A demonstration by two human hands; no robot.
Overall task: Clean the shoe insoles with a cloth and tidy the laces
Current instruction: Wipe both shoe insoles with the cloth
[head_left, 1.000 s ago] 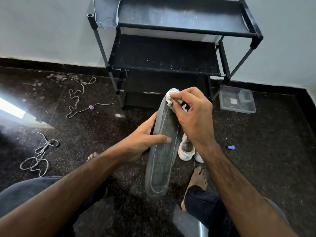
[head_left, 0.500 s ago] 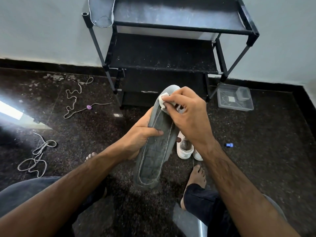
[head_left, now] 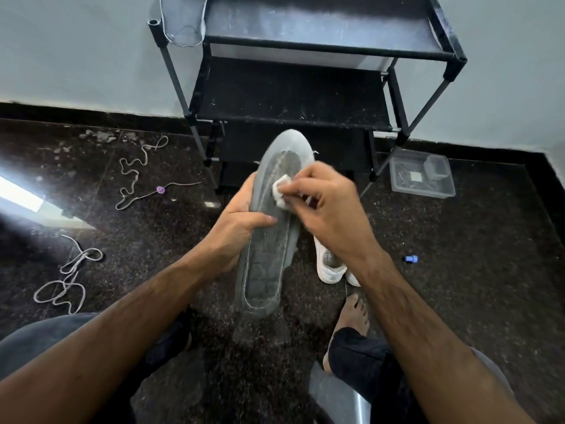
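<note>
Left hand point(head_left: 241, 221) grips the insole point(head_left: 269, 240) lengthwise, heel toward him; right hand point(head_left: 330, 209) pinches the cloth point(head_left: 281, 191) near its toe.

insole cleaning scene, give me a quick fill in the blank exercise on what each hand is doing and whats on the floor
1. The left hand grips the grey ____ by its edge.
2. The right hand pinches a small white ____ against the insole.
3. Two loose laces lie on the dark ____.
4. The clear plastic container sits beside the black ____.

Missing words: insole; cloth; floor; rack
</note>
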